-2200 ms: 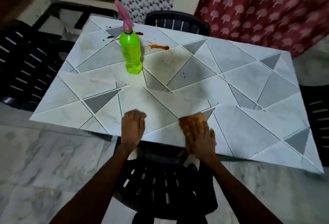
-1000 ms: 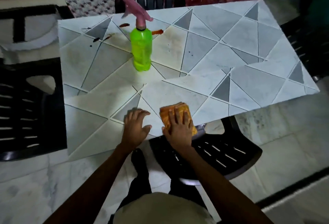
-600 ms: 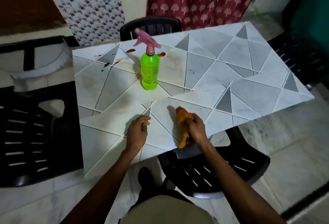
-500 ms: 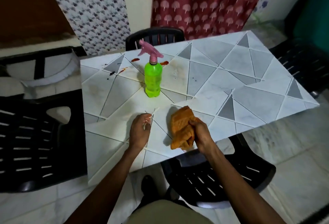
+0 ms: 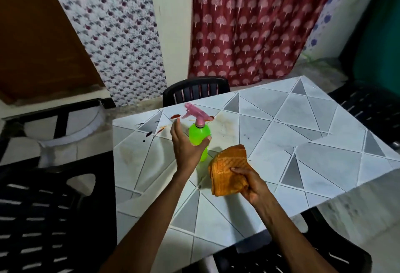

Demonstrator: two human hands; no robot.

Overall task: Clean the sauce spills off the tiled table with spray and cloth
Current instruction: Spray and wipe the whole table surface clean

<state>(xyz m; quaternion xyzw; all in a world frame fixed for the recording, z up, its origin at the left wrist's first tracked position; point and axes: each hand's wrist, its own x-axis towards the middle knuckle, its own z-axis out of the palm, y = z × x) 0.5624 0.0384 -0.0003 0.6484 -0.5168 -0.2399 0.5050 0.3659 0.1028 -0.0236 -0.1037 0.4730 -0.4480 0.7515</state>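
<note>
Left hand [image 5: 186, 147] splayed; right [image 5: 252, 185] seemingly curled

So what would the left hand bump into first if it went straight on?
The green spray bottle. The left hand is open right in front of it, with the thumb beside the bottle's body. Whether they touch is unclear.

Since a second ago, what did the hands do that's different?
The left hand rose from the table and reached forward to the green spray bottle, fingers open around it, not clearly gripping yet. The right hand, which pressed the orange cloth flat, gathered it up and now holds it bunched. The bottle stands where it was; the sauce spills remain at the far corner.
</note>
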